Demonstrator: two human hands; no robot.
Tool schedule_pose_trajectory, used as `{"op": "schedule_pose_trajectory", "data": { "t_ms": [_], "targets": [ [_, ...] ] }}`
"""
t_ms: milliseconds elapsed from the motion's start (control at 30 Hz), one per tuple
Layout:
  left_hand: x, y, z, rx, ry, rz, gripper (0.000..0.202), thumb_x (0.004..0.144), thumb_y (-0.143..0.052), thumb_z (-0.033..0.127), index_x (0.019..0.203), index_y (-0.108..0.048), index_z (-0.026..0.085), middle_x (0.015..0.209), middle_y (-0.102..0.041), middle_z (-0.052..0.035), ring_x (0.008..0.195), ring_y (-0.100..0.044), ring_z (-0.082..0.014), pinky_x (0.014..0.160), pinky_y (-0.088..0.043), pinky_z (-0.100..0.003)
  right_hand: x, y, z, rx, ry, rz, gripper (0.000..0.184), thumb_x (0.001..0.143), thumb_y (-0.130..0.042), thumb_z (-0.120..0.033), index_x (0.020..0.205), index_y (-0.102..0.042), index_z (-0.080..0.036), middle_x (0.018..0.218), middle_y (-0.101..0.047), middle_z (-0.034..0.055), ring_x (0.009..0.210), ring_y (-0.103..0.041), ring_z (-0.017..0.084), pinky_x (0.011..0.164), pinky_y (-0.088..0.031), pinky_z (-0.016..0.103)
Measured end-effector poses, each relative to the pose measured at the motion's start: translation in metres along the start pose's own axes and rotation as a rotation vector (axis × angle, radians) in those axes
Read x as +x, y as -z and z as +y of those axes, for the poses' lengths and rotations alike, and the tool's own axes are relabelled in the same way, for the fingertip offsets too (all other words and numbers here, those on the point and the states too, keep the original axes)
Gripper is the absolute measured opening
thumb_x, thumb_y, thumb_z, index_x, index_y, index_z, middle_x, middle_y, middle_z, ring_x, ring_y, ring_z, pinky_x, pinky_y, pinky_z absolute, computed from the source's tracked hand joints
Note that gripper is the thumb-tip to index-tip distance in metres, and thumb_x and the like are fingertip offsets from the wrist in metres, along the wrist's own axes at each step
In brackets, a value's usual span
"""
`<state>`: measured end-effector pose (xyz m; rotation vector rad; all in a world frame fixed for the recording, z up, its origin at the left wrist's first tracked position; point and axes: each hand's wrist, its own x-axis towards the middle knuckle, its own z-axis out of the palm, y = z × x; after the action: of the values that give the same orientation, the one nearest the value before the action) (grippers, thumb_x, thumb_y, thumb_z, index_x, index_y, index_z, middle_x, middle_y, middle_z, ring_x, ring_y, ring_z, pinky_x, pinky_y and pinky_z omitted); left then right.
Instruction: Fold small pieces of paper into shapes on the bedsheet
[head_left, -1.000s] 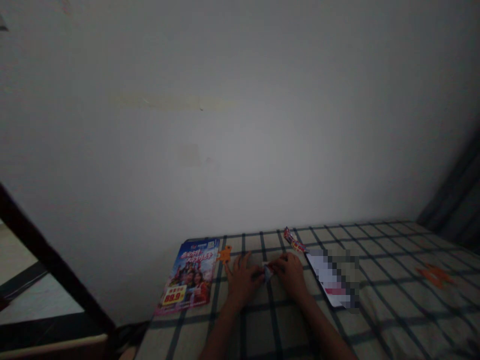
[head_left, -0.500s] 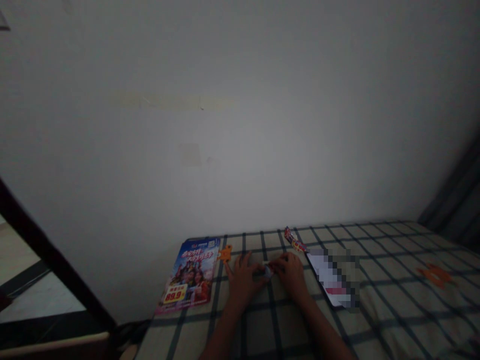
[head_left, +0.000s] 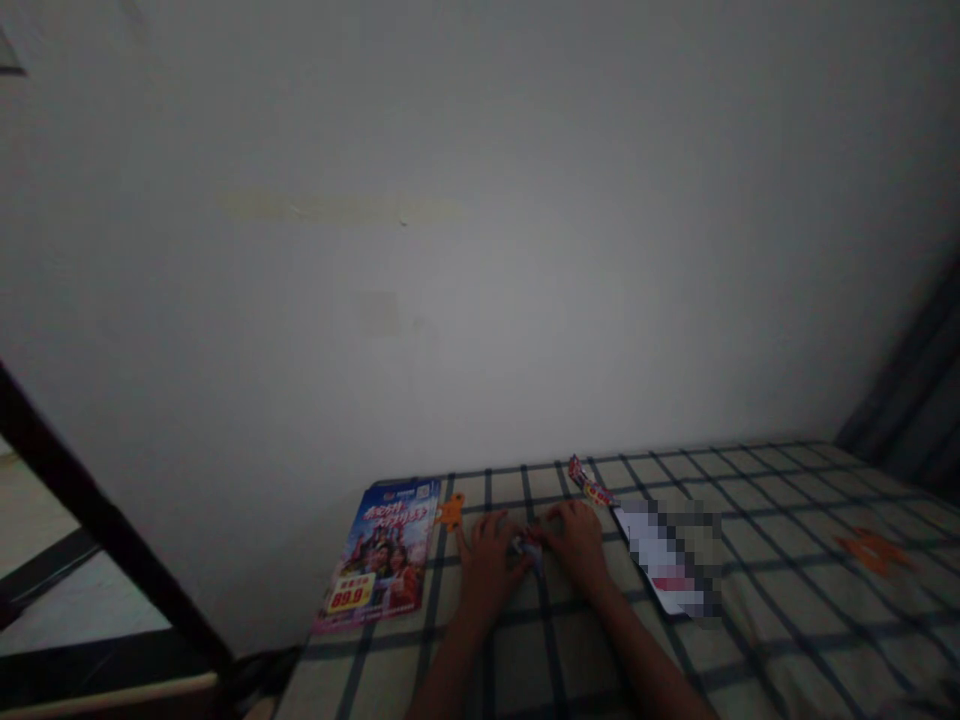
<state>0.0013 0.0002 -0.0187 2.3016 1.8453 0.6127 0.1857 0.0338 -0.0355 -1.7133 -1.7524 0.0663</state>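
Note:
Both my hands rest on a checked bed sheet (head_left: pixel 750 620) close to the wall. My left hand (head_left: pixel 487 558) and my right hand (head_left: pixel 576 545) meet over a small folded piece of paper (head_left: pixel 527 548), pinching it between their fingertips. The paper is pale with a reddish and bluish print, and it is mostly hidden by my fingers. The room is dim, so finer detail of the paper is lost.
A colourful printed flyer (head_left: pixel 381 555) lies left of my hands, with a small orange paper figure (head_left: pixel 451 512) beside it. A folded printed strip (head_left: pixel 587 483) and a white sheet (head_left: pixel 664 555) lie to the right. Another orange paper figure (head_left: pixel 870 550) sits farther right. A dark bed rail (head_left: pixel 105 540) crosses the left.
My hands have shifted slightly away from me and closed in tighter over the small paper. Nothing else has moved.

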Motion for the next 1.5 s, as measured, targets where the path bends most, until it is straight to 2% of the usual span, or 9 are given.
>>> {"op": "schedule_pose_trajectory", "data": {
  "t_ms": [133,233,333,433,700,867,1100,1500],
  "targets": [
    [-0.001,0.000,0.000,-0.001,-0.005,-0.025,0.038,0.088,-0.058,0.059,0.124,-0.063,0.048,0.155,-0.043,0.0015,0.142,-0.034,-0.0331,0.116,-0.004,-0.071,-0.002,0.002,0.003,0.059,0.034,-0.015,0.017,0.081,-0.075,-0.040,0.088,-0.074,-0.024,0.101,-0.065,0.0066,0.103,-0.055,0.024,0.095,-0.039,0.035],
    [-0.001,-0.002,0.000,0.002,-0.002,-0.007,0.036,0.089,-0.056,0.061,0.122,-0.064,0.050,0.155,-0.044,0.0024,0.143,-0.034,-0.0328,0.116,-0.005,-0.070,-0.003,0.005,0.009,0.125,0.052,-0.034,0.010,0.082,-0.072,-0.032,0.089,-0.077,-0.026,0.102,-0.065,0.0070,0.104,-0.056,0.024,0.095,-0.041,0.036],
    [0.000,-0.004,0.000,0.007,0.003,0.012,0.036,0.092,-0.048,0.062,0.119,-0.067,0.046,0.153,-0.047,0.0026,0.141,-0.035,-0.0320,0.117,-0.006,-0.069,-0.005,0.006,0.013,0.162,0.081,-0.051,0.010,0.082,-0.070,-0.030,0.087,-0.078,-0.027,0.104,-0.066,0.0074,0.105,-0.057,0.025,0.095,-0.043,0.037],
    [0.001,-0.004,0.001,0.015,0.006,0.017,0.036,0.092,-0.049,0.061,0.116,-0.068,0.044,0.151,-0.049,0.0028,0.140,-0.036,-0.0322,0.116,-0.008,-0.069,-0.008,0.007,0.013,0.171,0.114,-0.052,0.011,0.082,-0.070,-0.031,0.087,-0.079,-0.029,0.105,-0.066,0.0069,0.106,-0.057,0.025,0.097,-0.042,0.038],
    [0.001,-0.001,0.003,0.032,0.009,0.010,0.039,0.091,-0.051,0.059,0.129,-0.059,0.051,0.152,-0.047,0.0031,0.140,-0.036,-0.0328,0.116,-0.008,-0.069,-0.009,0.009,0.010,0.160,0.139,-0.065,0.011,0.080,-0.074,-0.036,0.089,-0.079,-0.033,0.108,-0.066,0.0063,0.107,-0.056,0.026,0.097,-0.042,0.039],
    [0.001,-0.003,0.002,0.041,0.004,0.010,0.037,0.092,-0.050,0.060,0.125,-0.061,0.052,0.152,-0.049,0.0038,0.140,-0.036,-0.0330,0.116,-0.009,-0.070,-0.009,0.008,0.011,0.147,0.122,-0.069,0.009,0.079,-0.077,-0.034,0.087,-0.080,-0.035,0.109,-0.066,0.0060,0.109,-0.055,0.026,0.098,-0.041,0.039],
    [0.004,0.001,0.003,0.054,0.022,-0.070,0.038,0.092,-0.049,0.061,0.126,-0.062,0.051,0.159,-0.038,0.0067,0.146,-0.029,-0.0356,0.116,-0.007,-0.071,-0.006,0.007,0.009,0.107,0.098,-0.057,0.008,0.081,-0.075,-0.036,0.086,-0.080,-0.034,0.115,-0.064,0.0081,0.114,-0.054,0.028,0.099,-0.042,0.039],
    [0.006,-0.003,0.001,0.043,0.011,-0.041,0.035,0.092,-0.047,0.061,0.123,-0.063,0.053,0.158,-0.039,0.0076,0.146,-0.029,-0.0363,0.114,-0.008,-0.074,0.004,0.006,0.004,-0.006,0.073,-0.003,0.011,0.084,-0.073,-0.033,0.091,-0.080,-0.037,0.121,-0.062,0.0075,0.117,-0.052,0.029,0.100,-0.041,0.041]
  ]
}}
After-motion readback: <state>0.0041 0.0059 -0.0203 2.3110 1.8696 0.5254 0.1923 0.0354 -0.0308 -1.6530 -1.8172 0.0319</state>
